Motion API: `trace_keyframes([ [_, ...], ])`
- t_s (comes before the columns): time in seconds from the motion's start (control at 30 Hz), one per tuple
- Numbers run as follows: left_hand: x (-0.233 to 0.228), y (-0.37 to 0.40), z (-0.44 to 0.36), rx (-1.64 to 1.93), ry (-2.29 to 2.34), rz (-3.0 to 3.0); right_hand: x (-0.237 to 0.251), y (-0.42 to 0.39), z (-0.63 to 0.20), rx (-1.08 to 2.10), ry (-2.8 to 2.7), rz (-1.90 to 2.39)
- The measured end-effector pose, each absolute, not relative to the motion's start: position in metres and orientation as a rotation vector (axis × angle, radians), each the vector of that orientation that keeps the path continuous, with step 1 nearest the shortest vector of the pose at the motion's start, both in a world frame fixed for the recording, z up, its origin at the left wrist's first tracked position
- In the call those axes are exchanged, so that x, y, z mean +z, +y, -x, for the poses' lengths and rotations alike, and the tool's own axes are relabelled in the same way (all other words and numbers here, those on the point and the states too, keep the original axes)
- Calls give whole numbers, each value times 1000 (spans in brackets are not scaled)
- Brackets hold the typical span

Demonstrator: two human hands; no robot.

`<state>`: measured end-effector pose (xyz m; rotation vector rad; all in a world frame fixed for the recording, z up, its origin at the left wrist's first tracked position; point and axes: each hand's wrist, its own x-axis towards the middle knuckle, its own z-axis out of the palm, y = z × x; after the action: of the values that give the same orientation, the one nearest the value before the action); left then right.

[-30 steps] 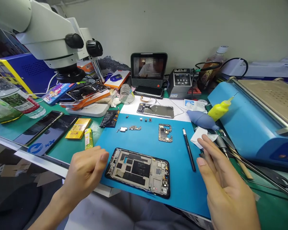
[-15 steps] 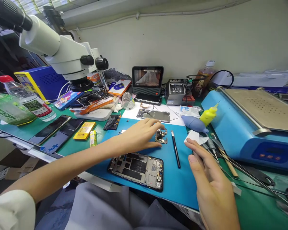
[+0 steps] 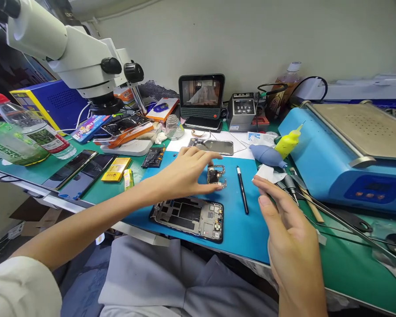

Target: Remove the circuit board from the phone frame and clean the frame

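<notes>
Lifting circuit board (image 3: 215,175) off blue mat (image 3: 247,237) above phone frame (image 3: 191,217): left hand (image 3: 185,174) grip pinching it; right hand (image 3: 285,233) open, empty. Probably needs careful seating into frame.

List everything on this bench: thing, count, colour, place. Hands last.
circuit board: 1, dark with gold edge, on the mat, in the left fingers
phone frame: 1, black and grey, near edge of the mat
mat: 1, blue, bench centre
pen tool: 1, black, right of the board
air blower: 1, blue, behind the mat
squeeze bottle: 1, yellow, beside the blower
microscope: 1, white, far left
small screen: 1, black, by the wall
blue machine: 1, right side
left hand: pinching the board
right hand: open, holding nothing
</notes>
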<state>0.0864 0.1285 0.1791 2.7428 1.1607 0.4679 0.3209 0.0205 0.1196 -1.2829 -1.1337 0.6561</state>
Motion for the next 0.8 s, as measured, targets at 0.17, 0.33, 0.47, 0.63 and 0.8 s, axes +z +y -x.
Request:
trace_keyframes([
  [0.17,180,78,-59,496,1015,-2737,115,21,-322,692,-1123,1265],
  [0.33,164,56,-52,557,954,-2734,112,20,-326,696,-1147,1310],
  [0.47,153,55,-57,583,942,-2759,111,19,-327,679,-1165,1313],
  [0.63,151,54,-61,586,943,-2803,111,19,-326,675,-1172,1299],
  [0.8,153,49,-62,565,970,-2834,113,20,-326,661,-1169,1299],
])
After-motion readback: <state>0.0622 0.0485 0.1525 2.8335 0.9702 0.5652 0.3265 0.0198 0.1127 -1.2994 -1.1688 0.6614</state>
